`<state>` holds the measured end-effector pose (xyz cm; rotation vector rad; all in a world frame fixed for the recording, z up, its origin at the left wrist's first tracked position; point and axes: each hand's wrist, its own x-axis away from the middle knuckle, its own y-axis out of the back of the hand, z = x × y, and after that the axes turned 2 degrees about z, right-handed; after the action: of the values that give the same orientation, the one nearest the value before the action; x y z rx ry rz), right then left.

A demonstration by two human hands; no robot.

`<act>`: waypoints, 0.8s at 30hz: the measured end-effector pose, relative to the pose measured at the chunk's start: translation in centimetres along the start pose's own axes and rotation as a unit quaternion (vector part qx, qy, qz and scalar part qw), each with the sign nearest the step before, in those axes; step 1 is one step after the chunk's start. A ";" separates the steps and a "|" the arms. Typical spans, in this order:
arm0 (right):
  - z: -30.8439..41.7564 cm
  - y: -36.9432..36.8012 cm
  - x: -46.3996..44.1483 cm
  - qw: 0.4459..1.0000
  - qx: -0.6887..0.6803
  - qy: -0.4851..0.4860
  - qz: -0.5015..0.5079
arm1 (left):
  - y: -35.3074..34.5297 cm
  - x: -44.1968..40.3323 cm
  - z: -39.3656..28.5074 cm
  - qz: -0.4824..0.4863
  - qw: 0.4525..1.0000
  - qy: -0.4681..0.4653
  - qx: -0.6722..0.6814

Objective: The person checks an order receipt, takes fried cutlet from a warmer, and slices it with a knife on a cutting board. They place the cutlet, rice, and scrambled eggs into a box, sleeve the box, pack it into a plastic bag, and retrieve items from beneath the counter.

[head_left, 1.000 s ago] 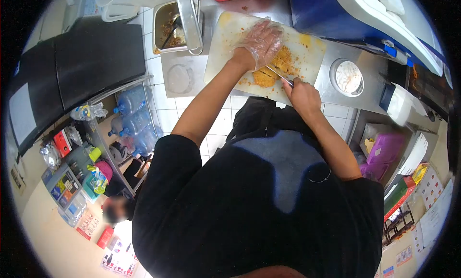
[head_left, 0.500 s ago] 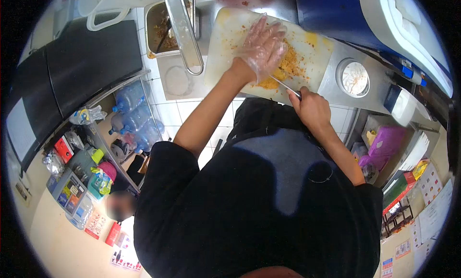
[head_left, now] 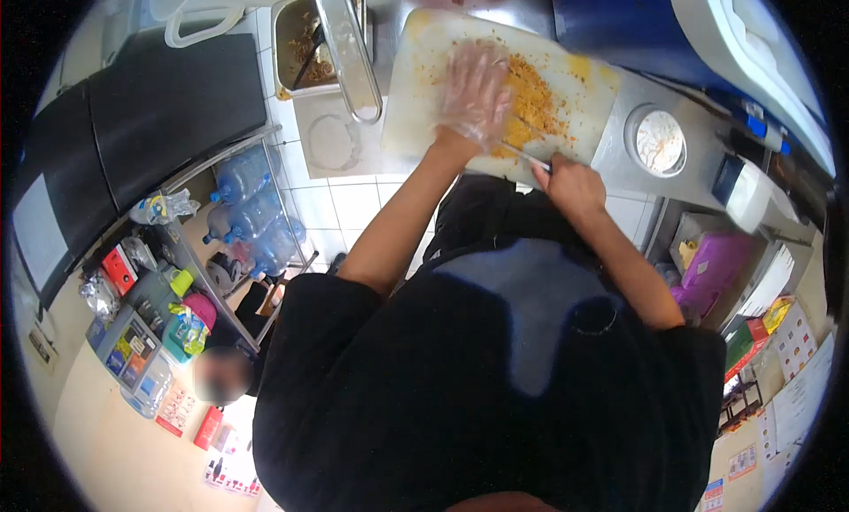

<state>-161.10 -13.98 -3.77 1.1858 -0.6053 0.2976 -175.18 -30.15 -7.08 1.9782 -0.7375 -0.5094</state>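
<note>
My right hand (head_left: 570, 189) is bare and wrapped round the handle of a knife (head_left: 528, 156). The blade slants up and left over the board, its far end hard to make out near my left hand (head_left: 478, 95). That hand wears a clear plastic glove, its fingers stretched out flat at the left edge of the chopped food. The chopped orange-yellow food (head_left: 534, 96) lies in a crumbly heap on a white cutting board (head_left: 416, 96). Smaller bits are scattered around it.
A metal pan (head_left: 296, 83) with brown food and a dark-handled utensil stands left of the board, a long metal lid (head_left: 340, 52) leaning over it. On the right are a round container (head_left: 656, 139) of white contents and a blue cooler (head_left: 610, 21). Another person's dark sleeve shows lower left.
My left hand has shifted left and flattened, uncovering more of the chopped food. The knife's blade shows more over the board. My right hand keeps its grip. The whole view has moved slightly.
</note>
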 end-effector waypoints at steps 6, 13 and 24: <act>0.1 -1.8 0.9 0.997 0.013 0.018 -0.071 | -0.4 0.7 0.5 -0.001 1.000 -0.003 0.004; -2.6 -1.2 6.4 0.975 -0.124 0.056 -0.173 | 3.3 1.5 5.4 -0.126 0.926 -0.153 0.322; -2.2 -7.0 8.8 0.908 -0.362 -0.116 -0.178 | 3.5 -2.6 -0.4 0.299 0.886 -0.298 -0.192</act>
<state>-149.72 -15.30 -4.61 0.5848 -0.6139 -0.3693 -177.86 -29.47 -3.70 1.1249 -1.4409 -0.8131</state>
